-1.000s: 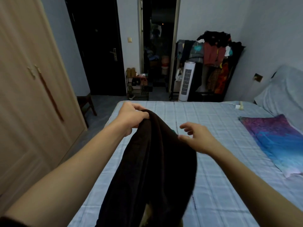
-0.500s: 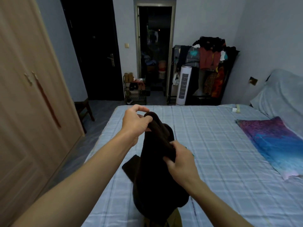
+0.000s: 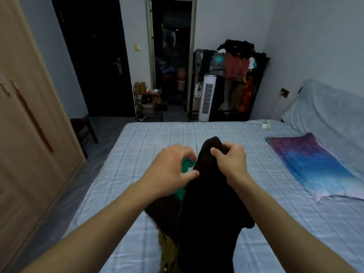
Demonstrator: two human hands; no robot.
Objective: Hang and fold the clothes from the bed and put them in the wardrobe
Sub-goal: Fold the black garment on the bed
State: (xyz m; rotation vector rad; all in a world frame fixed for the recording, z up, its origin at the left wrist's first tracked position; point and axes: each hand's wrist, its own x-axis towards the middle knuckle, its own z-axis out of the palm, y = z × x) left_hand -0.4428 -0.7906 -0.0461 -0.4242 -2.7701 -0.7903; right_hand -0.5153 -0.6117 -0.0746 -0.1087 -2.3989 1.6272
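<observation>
While the right hand point(image 3: 230, 162) pinches the far end of the dark garment point(image 3: 208, 203), whose length runs back toward the person above the bed point(image 3: 137, 138), the left hand point(image 3: 169, 170) hovers half-spread and empty just left of its edge.

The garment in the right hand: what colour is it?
The garment is plain black or very dark brown; the head view shows it best.

Checked bed point(image 3: 137, 146) with clothes point(image 3: 208, 209), colourful pillow point(image 3: 315, 166)
</observation>
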